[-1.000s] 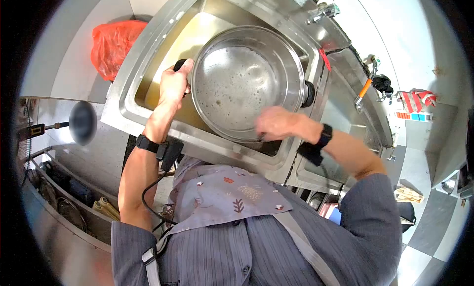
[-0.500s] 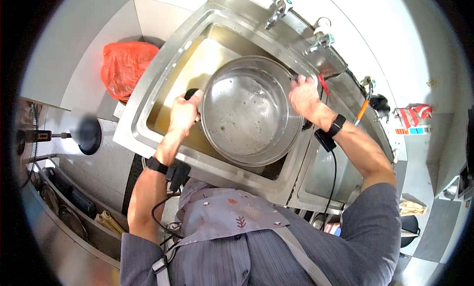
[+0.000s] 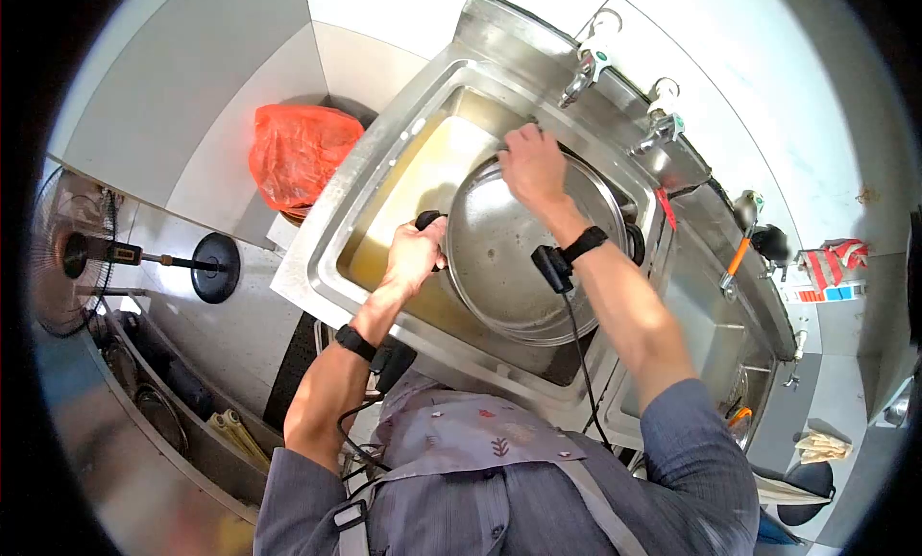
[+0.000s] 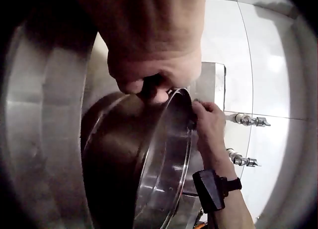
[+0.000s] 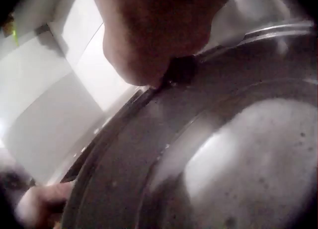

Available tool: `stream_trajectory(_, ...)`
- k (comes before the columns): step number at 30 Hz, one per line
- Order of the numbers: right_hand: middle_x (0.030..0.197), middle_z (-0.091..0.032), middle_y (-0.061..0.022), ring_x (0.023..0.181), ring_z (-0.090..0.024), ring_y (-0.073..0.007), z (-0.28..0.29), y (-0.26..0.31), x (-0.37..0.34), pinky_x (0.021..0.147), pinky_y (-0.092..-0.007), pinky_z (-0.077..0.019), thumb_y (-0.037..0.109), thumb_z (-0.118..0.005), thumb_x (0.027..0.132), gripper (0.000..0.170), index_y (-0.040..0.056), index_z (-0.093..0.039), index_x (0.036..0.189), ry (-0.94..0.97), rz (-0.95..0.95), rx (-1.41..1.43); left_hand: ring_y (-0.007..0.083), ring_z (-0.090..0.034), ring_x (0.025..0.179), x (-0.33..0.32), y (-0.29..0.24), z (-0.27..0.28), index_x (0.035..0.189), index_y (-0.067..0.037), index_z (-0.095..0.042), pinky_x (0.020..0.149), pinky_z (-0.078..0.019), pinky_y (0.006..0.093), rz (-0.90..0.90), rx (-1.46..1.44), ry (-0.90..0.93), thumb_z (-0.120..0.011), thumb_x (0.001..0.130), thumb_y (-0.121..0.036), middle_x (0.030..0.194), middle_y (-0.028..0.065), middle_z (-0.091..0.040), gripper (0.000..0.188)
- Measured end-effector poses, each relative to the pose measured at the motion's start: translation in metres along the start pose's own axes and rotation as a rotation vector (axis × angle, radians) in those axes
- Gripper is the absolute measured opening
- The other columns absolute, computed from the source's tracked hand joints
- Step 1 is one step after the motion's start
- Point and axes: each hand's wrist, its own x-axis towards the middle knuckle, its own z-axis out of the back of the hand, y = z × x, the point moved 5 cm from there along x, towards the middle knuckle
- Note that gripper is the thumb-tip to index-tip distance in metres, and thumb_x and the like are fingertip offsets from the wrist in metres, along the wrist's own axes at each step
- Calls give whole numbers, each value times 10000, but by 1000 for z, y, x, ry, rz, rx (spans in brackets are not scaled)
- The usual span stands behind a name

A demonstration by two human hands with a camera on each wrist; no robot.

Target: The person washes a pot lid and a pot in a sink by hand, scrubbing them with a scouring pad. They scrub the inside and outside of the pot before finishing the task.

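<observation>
Sink [image 3: 370, 181] under pot [image 3: 509, 278] — L grip [image 3: 415, 253] closed on handle [image 3: 429, 220], prob. steadying; R grip [image 3: 536, 172] pinches dark pad [image 5: 181, 72] @ rim [image 5: 102, 154].

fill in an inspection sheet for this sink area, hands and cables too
Surface: steel sink, white spots on its rim.
Job's things: steel pot in the basin, dark specks inside; black side handle.
Clutter: red plastic bag beside the sink; orange-handled tool by the second basin.
Left hand: grips the side handle.
Right hand: at the pot's far rim, fingers curled on a dark item too unclear to name.
Cables: black cable hanging from the right wrist device, crossing in front of the pot in the head view.
Surroundings: two taps along the wall; fan at far left.
</observation>
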Motion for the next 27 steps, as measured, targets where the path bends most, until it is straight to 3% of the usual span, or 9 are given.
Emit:
stream_trajectory(5, 1059, -640, -129, 993, -606, -346, 17, 81, -29, 856, -471, -512, 182, -736, 906, 168, 77, -711, 1035, 36, 187, 422, 132, -517, 457, 3, 5, 2, 766, -57, -667, 448, -395, 312, -7, -7, -34, -608, 1060, -359, 563, 43, -596, 427)
stream_trajectory(8, 1054, -652, -145, 991, -622, -352, 23, 69, -57, 853, -464, -512, 204, -733, 901, 216, 61, -724, 1062, 183, 262, 660, 143, -551, 485, 8, 11, 4, 994, -25, -652, 452, -400, 312, 1, -1, -53, -563, 1071, -363, 574, 28, -576, 358)
stream_trajectory(10, 1052, -675, -159, 1009, -644, -358, -8, 27, -84, 866, -464, -523, 237, -724, 893, 268, 44, -727, 1078, 622, 148, 664, 147, -584, 518, 7, 11, 5, 1259, -32, -562, 468, -409, 314, 4, -66, -25, -536, 1083, -372, 589, 10, -548, 384)
stream_trajectory(12, 1046, -689, -171, 1068, -662, -362, -34, -32, -99, 911, -459, -536, 292, -724, 889, 330, 37, -734, 1098, 740, 60, 432, 150, -566, 512, 4, 11, 3, 1233, -26, -576, 468, -392, 320, 16, -81, -46, -523, 1090, -389, 593, 9, -526, 394)
stream_trajectory(17, 1166, -701, -222, 1187, -653, -373, -100, -88, -147, 1017, -448, -523, 218, -657, 925, 359, 18, -689, 1221, 620, -539, 1, 148, -572, 518, 21, 25, 5, 1262, -70, -590, 534, -429, 315, -33, -178, 25, -434, 1137, -425, 591, 6, -543, 408)
stream_trajectory(19, 1345, -650, -229, 1296, -626, -341, -124, -62, -153, 1089, -430, -489, 309, -638, 980, 514, -11, -634, 1383, 787, -323, -190, 167, -559, 527, 21, 19, 6, 1288, -59, -593, 544, -442, 319, -6, -258, 10, -401, 1148, -441, 600, 13, -530, 449)
stream_trajectory(21, 1399, -620, -223, 1320, -605, -345, -121, -15, -157, 1077, -433, -493, 297, -713, 937, 545, 5, -631, 1390, 1272, -143, 399, 186, -545, 536, 17, 22, 5, 1314, -49, -596, 554, -456, 323, 36, -332, 5, -368, 1159, -456, 609, 20, -516, 492)
stream_trajectory(25, 1375, -618, -217, 1292, -605, -358, -31, 28, -106, 1047, -447, -506, 271, -780, 872, 534, 31, -663, 1335, 963, -201, 803, 144, -540, 615, 19, 22, 6, 1406, -40, -562, 587, -447, 304, 128, -563, 133, -299, 1137, -582, 712, 29, -590, 660)
stream_trajectory(27, 1235, -652, -208, 1140, -655, -367, 18, 45, -74, 995, -438, -513, 252, -810, 829, 493, 25, -672, 1245, 482, -121, 698, 138, -543, 653, 8, 10, 3, 1406, -45, -571, 597, -453, 312, 227, -764, 144, -279, 1128, -615, 823, 43, -633, 697)
